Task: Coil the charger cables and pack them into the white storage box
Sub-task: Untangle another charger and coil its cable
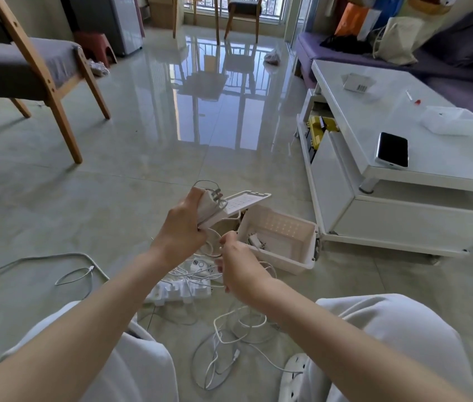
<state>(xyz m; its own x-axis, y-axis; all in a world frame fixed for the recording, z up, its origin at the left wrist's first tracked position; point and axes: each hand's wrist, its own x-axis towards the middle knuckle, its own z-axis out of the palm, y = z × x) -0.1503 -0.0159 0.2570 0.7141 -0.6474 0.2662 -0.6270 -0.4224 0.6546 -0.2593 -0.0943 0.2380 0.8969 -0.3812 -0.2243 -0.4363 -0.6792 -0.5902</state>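
My left hand point(184, 224) grips a white charger plug point(210, 204) with its prongs pointing up, above the floor. White cable loops point(210, 243) hang from it. Just below and to the right, my right hand point(236, 265) pinches that cable. To the right of both hands the white storage box point(308, 256) stands open on the floor, one charger point(255, 241) lying inside. Its lid point(244, 200) leans behind the plug. Loose white cables point(229, 338) lie tangled on the floor between my knees. One more cable point(75, 274) trails at the left.
A white power strip point(183, 290) lies under my hands. At the right is a white coffee table point(421, 181) carrying a phone point(392, 150) and a plastic tray point(451, 120). A wooden chair point(41, 74) stands at the back left, a purple sofa point(461, 53) at the far right.
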